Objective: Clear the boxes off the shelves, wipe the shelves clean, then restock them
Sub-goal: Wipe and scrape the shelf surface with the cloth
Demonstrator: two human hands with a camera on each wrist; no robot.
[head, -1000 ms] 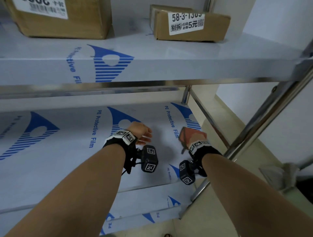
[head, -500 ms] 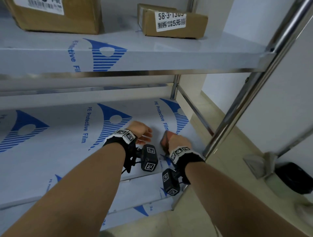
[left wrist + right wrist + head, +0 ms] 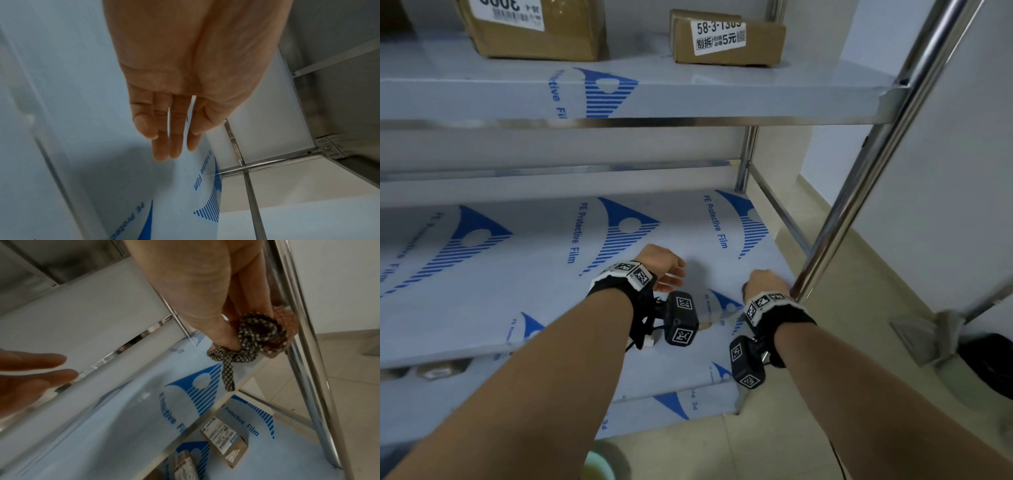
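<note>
Rack [image 3: 859, 178] w/ film-covered shelves; both hands reach over the middle shelf [image 3: 517, 291], its film printed w/ blue logos. Steel post [image 3: 835, 219] stands just right of the right hand.

Upper shelf [image 3: 688, 92], above and beyond the hands, carries two boxes: big box [image 3: 534, 31] up left, small box [image 3: 726, 39] w/ a white label up right, well apart from each other.

Lower shelf [image 3: 287, 451], below the hands: two labelled parcels [image 3: 226, 443] lying flat, seen in the right wrist view.

Left hand [image 3: 661, 265] is relaxed, holding nothing – fingers [image 3: 174, 138] nearly straight, close together, thumb alongside, palm toward the film. Can't tell if fingertips touch the film or hover just over it.

Right hand [image 3: 765, 282] is clenched round a bunched cloth [image 3: 261, 337] – dark dotted side out, orange-brown side toward the post. Thumb and fingers curl over the wad at the shelf's right front corner, right by the post. A loose tail of cloth hangs down past the shelf edge. Whether the wad presses on the film is unclear
</note>
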